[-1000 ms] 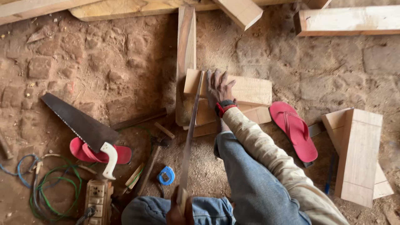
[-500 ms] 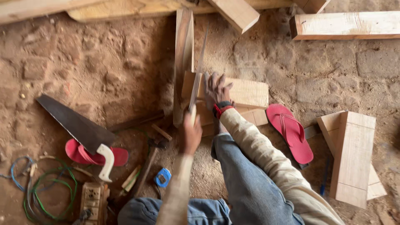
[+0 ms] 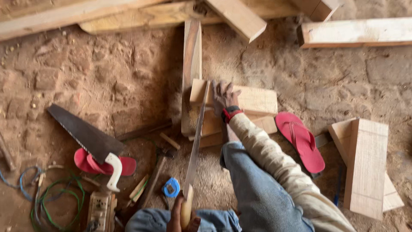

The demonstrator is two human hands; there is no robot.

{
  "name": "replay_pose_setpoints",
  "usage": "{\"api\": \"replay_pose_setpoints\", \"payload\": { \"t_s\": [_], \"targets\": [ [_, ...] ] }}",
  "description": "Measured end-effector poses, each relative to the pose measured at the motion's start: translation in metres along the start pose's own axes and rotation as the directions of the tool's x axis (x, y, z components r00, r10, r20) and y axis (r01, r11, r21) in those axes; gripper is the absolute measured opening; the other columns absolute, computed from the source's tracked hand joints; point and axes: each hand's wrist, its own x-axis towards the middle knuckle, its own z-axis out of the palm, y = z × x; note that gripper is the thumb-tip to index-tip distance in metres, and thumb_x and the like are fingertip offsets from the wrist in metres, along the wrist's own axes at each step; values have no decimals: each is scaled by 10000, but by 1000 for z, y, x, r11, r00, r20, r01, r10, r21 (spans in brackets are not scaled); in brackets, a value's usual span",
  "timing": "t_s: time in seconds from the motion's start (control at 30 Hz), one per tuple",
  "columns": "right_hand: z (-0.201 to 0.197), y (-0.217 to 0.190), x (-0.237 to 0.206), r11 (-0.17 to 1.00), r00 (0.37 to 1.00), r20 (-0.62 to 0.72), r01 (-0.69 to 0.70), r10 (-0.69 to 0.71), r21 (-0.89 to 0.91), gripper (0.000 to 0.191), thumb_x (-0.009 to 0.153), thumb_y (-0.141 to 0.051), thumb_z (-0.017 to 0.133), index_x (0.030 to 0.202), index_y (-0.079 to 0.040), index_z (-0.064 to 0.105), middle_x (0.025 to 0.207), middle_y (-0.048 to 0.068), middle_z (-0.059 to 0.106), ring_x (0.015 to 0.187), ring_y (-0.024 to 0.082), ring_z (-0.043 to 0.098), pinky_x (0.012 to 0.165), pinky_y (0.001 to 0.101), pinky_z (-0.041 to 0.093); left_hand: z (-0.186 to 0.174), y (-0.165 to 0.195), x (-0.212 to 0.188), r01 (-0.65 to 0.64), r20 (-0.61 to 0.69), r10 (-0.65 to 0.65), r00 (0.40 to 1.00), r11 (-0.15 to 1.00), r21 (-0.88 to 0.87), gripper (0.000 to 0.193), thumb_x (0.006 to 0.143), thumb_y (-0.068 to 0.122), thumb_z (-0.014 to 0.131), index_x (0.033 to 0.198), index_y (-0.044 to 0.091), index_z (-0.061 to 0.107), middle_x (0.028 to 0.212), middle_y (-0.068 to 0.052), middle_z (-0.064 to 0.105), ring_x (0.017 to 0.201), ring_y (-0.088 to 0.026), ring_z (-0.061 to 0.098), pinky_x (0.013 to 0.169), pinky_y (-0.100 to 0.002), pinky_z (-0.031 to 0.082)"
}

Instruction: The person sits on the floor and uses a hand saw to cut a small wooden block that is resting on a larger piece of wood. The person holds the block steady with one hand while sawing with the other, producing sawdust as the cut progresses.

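Ground: packed reddish dirt floor (image 3: 107,81) with sawdust; no bench. Planks (image 3: 128,15) lie across the top edge from 10 to 2 o'clock, another pale beam (image 3: 356,32) at 2 o'clock. A boxy wooden piece (image 3: 367,167) sits at 4 o'clock, a red sandal (image 3: 300,141) just beside it toward centre.

Left hand (image 3: 182,217), 6 o'clock, bottom edge: fingers wrapped tight round the pale handle of a handsaw (image 3: 195,146). Blade runs up toward 12 o'clock, its tip meeting the wooden block (image 3: 253,99) at centre.

Right hand (image 3: 224,96), gloved, just above centre: fingers spread and flat, pressing down on the block, right beside the blade. Red cuff at the wrist. The arm in a pale sleeve stretches from 5 o'clock up to the block, over a knee in blue jeans.

The block rests on other offcuts and a long upright board (image 3: 191,64).

At 8 o'clock: a second saw (image 3: 86,137) with white handle, lying over another red sandal (image 3: 98,163). Near 7 o'clock: a blue tape measure (image 3: 171,187), a socket strip (image 3: 101,208), green and blue cable (image 3: 43,202).
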Motion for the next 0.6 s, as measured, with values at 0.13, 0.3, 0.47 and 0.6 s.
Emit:
{"api": "replay_pose_setpoints", "payload": {
  "t_s": [0.13, 0.3, 0.47, 0.6],
  "targets": [
    [-13, 13, -2, 940, 960, 265, -4, -92, 342, 1115, 751, -558, 775, 1628, -126, 240, 1523, 218, 389, 1350, 525, 407, 815, 746, 483, -1, 26, -23, 10, -38, -11, 999, 1000, -20, 542, 941, 198, 584, 1446, 33, 476, 1065, -227, 786, 569, -220, 763, 523, -365, 617],
    [-38, 23, 5, 903, 881, 439, -30, -179, 428, 1378, 580, -648, 853, 1618, -75, 151, 1544, 235, 336, 1363, 534, 382, 861, 744, 495, 32, 99, 77, -213, -44, 211, 977, 975, -68, 469, 999, 185, 570, 1424, -4, 505, 1158, -228, 760, 799, -230, 775, 719, -360, 635],
    [-33, 26, 5, 921, 859, 473, -4, -196, 390, 1352, 618, -657, 829, 1635, -97, 136, 1576, 229, 312, 1380, 518, 382, 899, 723, 491, 71, 145, 202, -404, -140, 398, 907, 915, -14, 457, 1047, 150, 566, 1475, 12, 485, 1312, -262, 666, 1181, -363, 693, 905, -386, 585],
    [-10, 20, 1, 913, 924, 329, 46, -192, 404, 1227, 696, -665, 768, 1592, -82, 167, 1572, 293, 288, 1324, 536, 427, 866, 701, 492, 42, 150, 133, -626, -193, 620, 760, 779, 40, 438, 1088, 88, 532, 1506, -3, 437, 1370, -318, 622, 1246, -458, 656, 997, -450, 542]
  ]
}}
